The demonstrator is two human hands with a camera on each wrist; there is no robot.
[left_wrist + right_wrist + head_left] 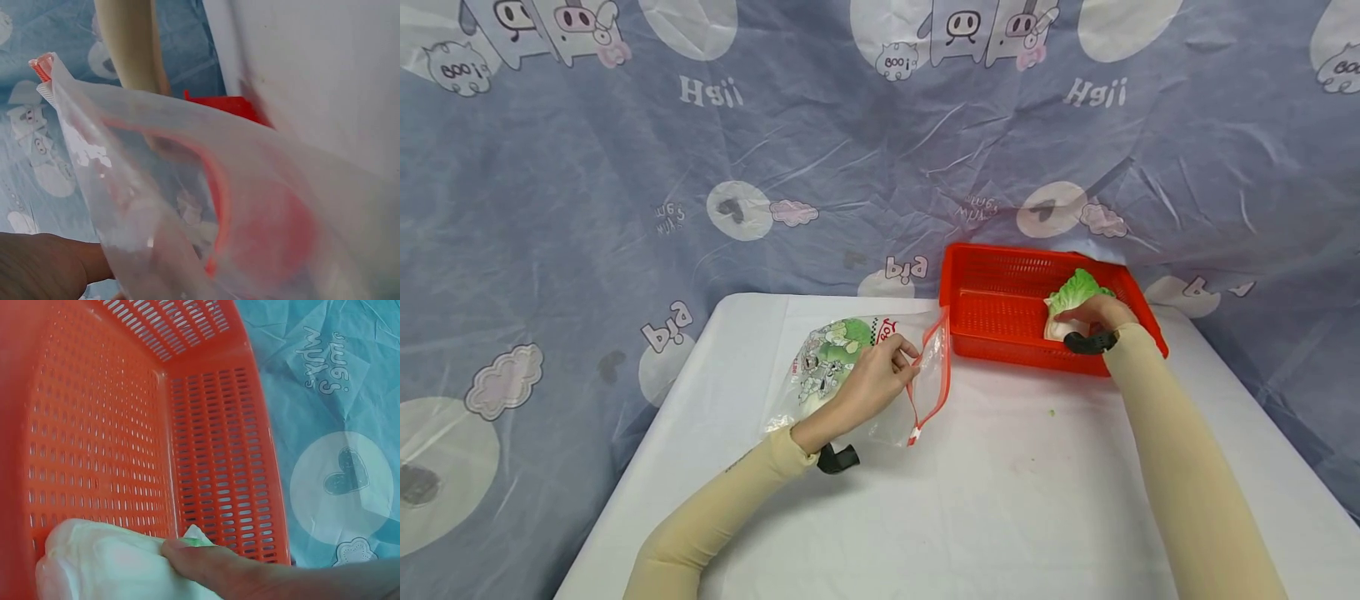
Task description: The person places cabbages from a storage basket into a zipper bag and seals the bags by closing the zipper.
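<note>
Red plastic forms the basket [988,312] at the back right of the white table [985,517], and inside it, toward the right end, is a cabbage [1077,290], pale below with frilled green leaves on top. The right hand [1103,312] reaches in over the near side and grasps the cabbage, its thumb lying across the white part in the right wrist view; whether the cabbage touches the slotted floor I cannot tell. To the left, a clear bag [831,362] printed in green and white lies on the table, its mouth facing the basket and edged with a red strip [948,367]. The left hand [874,379] pinches the bag at this edge, fingers bent, and the mouth gapes; its far corner meets the basket's left wall in the head view, though contact is unclear. 2 cream sleeves [1180,467] cover the arms, with 2 black straps [1093,342] at the wrists. A green scrap [1052,412] lies before the basket, and a blue-grey cloth [820,125] with cartoon prints hangs behind.
</note>
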